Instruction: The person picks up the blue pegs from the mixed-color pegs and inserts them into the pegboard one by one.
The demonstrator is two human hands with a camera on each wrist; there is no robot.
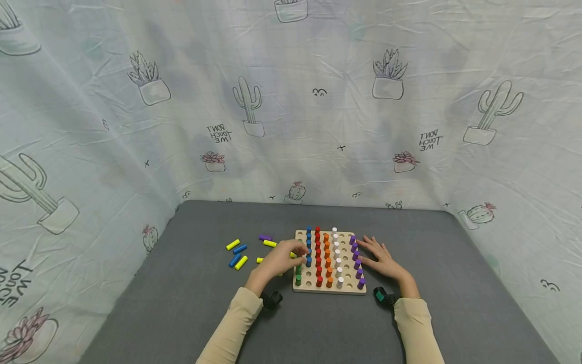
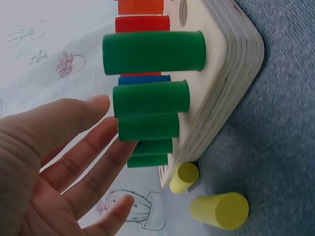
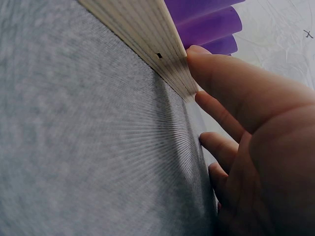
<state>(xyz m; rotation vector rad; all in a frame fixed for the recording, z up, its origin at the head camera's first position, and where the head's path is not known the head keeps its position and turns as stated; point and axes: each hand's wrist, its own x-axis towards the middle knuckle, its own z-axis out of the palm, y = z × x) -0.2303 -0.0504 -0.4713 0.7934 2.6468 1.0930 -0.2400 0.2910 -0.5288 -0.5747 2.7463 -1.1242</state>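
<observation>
1. Pegboard (image 1: 318, 290): flat on the grey table, in front of you, between your hands.
2. Left hand (image 1: 279, 259): thumb and fingers parted beside the nearest standing blue peg (image 1: 308, 262). No peg visible in your grasp; cannot tell whether a fingertip touches that one.
3. Right hand (image 1: 384, 262): fingers spread, thumb at the board's edge by the purple pegs (image 1: 361, 284); gripping nothing. Judged a useful brace; press lightly, so the board does not skid.
4. Blue row: two bare holes (image 1: 308, 273) at the near end; two loose blue pegs (image 1: 234, 260) on the table, left. Best pinched near the top, held upright and pushed straight down.
5. Risk: the green pegs (image 2: 153, 53) crowd your left side. Lift your fingers clear before drawing back, or you may tip one.
</observation>
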